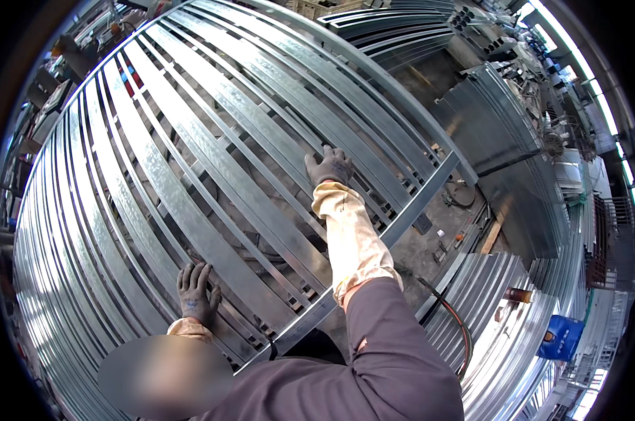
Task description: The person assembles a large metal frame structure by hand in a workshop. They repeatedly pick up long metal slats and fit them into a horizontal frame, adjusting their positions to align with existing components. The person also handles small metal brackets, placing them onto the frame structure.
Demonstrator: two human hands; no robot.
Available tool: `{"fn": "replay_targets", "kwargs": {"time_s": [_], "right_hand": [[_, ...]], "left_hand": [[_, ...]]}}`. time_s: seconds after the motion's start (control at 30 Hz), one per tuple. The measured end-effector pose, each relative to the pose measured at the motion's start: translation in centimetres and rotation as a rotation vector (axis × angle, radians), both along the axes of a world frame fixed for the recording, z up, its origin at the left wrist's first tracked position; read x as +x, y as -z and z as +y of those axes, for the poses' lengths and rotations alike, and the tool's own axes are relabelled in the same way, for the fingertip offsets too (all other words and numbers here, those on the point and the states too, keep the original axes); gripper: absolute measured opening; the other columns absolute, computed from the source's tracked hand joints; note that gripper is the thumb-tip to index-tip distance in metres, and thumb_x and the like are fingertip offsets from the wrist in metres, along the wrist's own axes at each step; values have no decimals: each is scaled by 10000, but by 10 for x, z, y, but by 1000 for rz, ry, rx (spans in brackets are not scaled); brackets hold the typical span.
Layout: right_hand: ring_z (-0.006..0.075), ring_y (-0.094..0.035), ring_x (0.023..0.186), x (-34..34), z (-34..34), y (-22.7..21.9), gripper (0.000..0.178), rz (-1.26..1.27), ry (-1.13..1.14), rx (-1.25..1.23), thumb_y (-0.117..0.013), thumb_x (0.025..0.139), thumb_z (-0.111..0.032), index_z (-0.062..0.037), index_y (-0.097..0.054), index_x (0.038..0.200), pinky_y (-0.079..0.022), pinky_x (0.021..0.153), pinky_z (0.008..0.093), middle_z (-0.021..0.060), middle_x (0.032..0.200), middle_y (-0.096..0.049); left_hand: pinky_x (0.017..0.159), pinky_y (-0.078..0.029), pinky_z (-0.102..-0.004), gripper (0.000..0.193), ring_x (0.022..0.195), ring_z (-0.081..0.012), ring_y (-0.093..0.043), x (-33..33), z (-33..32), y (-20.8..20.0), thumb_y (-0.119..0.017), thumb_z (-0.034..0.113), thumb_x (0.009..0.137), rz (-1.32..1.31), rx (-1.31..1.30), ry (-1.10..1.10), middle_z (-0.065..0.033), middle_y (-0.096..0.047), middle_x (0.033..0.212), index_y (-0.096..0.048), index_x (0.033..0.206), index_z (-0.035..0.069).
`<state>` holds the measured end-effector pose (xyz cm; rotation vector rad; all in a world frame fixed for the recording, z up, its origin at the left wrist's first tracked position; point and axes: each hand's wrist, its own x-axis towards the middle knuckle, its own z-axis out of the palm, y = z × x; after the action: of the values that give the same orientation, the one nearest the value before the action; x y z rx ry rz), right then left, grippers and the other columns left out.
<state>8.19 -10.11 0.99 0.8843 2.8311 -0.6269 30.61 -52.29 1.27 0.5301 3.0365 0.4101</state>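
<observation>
A large grid of silver metal slats (pixel 191 228) spreads beneath both hands, framed by a long end rail (pixel 421 198). My left hand (pixel 198 293), in a grey work glove, rests on the slats near the lower rail with fingers stretched out. Farther off and to the right, my right hand (pixel 330 167) wears a matching glove. Its fingers are spread over a slat, and neither hand appears to hold anything. A pale, stained sleeve guard (pixel 352 235) covers my right forearm.
Stacked silver metal profiles (pixel 482 281) lie at the right, bearing a brown container (pixel 519 295) and a blue package (pixel 561 337). Beyond them stand large grey sheets (pixel 517 189). A hose (pixel 461 324) curves beside the stack, and a wooden strip (pixel 495 230) lies on the floor.
</observation>
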Motion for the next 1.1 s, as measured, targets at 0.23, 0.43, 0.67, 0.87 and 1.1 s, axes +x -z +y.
{"fn": "replay_targets", "kwargs": {"time_s": [0.23, 0.43, 0.67, 0.87, 1.1], "right_hand": [[369, -578, 1291, -13, 95, 43, 618, 493, -107, -136, -723, 887, -441, -89, -632, 1387, -455, 1105, 462, 178, 1403, -606], [361, -480, 1399, -69, 130, 5, 712, 245, -117, 121, -653, 904, -572, -118, -553, 1444, -385, 1148, 544, 147, 1502, -529], [309, -492, 1354, -96, 136, 22, 724, 89, -69, 213, -599, 902, -661, -153, -551, 1415, -396, 1100, 565, 118, 1471, -533], [320, -478, 1377, -98, 149, 5, 746, -4, -95, 50, -668, 863, -626, -172, -536, 1441, -355, 1137, 571, 133, 1462, -544], [378, -686, 958, -157, 234, 27, 351, 783, -292, 39, -746, 857, -338, -89, -694, 1098, -570, 771, 458, 172, 1159, -681]], "left_hand": [[1251, -226, -545, 666, 1460, -375, -387, -6, 8, 3, -733, 244, 822, 12, 37, 28, -113, -546, 1465, -549, 1448, 110], [1239, -250, -563, 693, 1450, -396, -398, -5, 2, 8, -720, 208, 761, 0, -17, -14, -127, -541, 1472, -560, 1425, 91], [1232, -253, -589, 658, 1453, -438, -383, -5, -10, 31, -613, 234, 800, 17, -98, 16, -168, -531, 1469, -541, 1433, 72], [1227, -254, -601, 656, 1462, -450, -370, -6, -9, 37, -583, 301, 840, 20, -181, 23, -197, -504, 1496, -517, 1441, 47], [1231, -242, -610, 650, 1458, -437, -362, -5, -9, 35, -602, 323, 817, 15, -171, 21, -183, -509, 1468, -528, 1404, 53]]}}
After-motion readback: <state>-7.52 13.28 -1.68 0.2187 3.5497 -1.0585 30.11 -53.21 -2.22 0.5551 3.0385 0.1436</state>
